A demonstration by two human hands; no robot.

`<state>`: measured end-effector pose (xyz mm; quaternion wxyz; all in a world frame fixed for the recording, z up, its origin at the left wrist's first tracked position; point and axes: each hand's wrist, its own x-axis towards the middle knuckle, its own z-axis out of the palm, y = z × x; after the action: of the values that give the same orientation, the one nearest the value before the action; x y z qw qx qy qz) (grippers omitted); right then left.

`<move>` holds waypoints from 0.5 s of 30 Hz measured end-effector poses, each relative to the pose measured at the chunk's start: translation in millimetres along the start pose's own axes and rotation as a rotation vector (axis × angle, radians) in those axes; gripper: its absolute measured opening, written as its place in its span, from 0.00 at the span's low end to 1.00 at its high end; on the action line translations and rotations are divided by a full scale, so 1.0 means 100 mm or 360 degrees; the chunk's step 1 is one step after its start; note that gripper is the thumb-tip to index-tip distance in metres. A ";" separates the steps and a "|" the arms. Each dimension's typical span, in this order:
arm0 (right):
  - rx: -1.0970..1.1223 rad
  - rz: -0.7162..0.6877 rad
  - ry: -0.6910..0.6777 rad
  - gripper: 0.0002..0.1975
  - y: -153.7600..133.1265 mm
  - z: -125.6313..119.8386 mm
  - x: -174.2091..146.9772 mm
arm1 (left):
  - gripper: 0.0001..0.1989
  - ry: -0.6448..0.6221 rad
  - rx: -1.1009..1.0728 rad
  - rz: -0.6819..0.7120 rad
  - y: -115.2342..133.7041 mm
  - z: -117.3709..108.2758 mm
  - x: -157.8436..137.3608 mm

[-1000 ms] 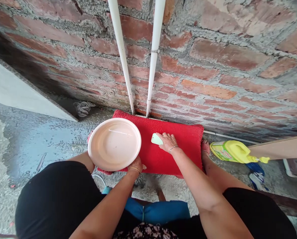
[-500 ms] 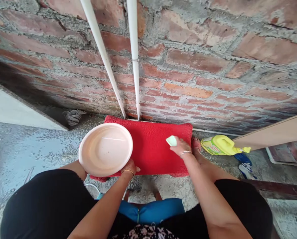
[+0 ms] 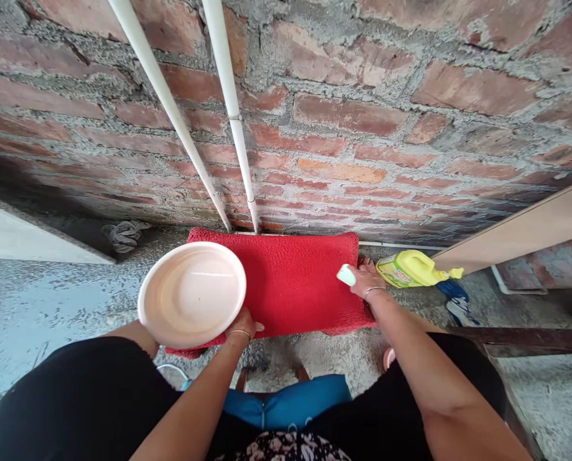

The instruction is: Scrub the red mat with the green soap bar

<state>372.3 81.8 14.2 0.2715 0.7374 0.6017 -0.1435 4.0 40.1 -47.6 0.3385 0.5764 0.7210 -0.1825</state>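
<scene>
A red, rough-textured cloth [image 3: 295, 288] lies spread over a low surface by the wall. On its left end stands a pale pink basin [image 3: 190, 298] with clear liquid in it. My left hand [image 3: 242, 322] rests at the cloth's near edge, beside the basin's lower right rim. One digit points out to the right; the basin partly hides the others. At the cloth's right end, my right hand [image 3: 366, 282] is closed around a small pale green and white block [image 3: 346, 274], its exact kind unclear.
A yellow jug [image 3: 413, 267] lies beyond my right hand, near blue-and-white footwear [image 3: 457, 306]. Two white pipes [image 3: 238, 141] run down the brick wall [image 3: 353, 115]. A grey rag [image 3: 123, 235] lies on the wet floor at left, by a white panel [image 3: 36, 227].
My right hand has moved right with the pale block, to the cloth's right end. The right foot has shifted back toward me. My left hand stays beside the basin.
</scene>
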 end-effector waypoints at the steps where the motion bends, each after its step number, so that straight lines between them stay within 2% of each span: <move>1: -0.0025 0.0118 -0.0016 0.32 0.15 0.00 -0.01 | 0.29 0.0015 0.0045 0.0009 0.00 0.00 0.00; 2: -0.0041 0.0183 0.0003 0.30 0.22 -0.01 -0.02 | 0.29 0.0042 0.0107 0.0024 0.00 0.01 0.01; 4: -0.0044 0.0118 0.0083 0.28 0.13 -0.04 -0.07 | 0.31 0.0081 0.0179 0.0041 -0.02 0.02 0.03; 8: 0.0022 -0.0352 0.0145 0.31 -0.51 -0.04 -0.18 | 0.32 0.0097 0.0210 0.0053 -0.04 0.07 0.07; 10: 0.0048 -0.0474 0.0128 0.33 -0.66 -0.02 -0.20 | 0.32 0.0096 0.0226 0.0057 -0.05 0.08 0.09; 12: 0.0042 -0.0477 0.0090 0.34 -0.54 0.01 -0.19 | 0.31 0.0093 0.0238 0.0061 -0.05 0.08 0.09; 15: -0.0038 -0.0263 0.0032 0.32 -0.03 0.05 -0.15 | 0.32 0.0084 0.0260 0.0065 -0.04 0.08 0.10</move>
<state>366.8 67.6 17.9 0.2615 0.6832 0.6649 -0.1509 1.3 40.8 -60.3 0.2749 0.6213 0.7005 -0.2185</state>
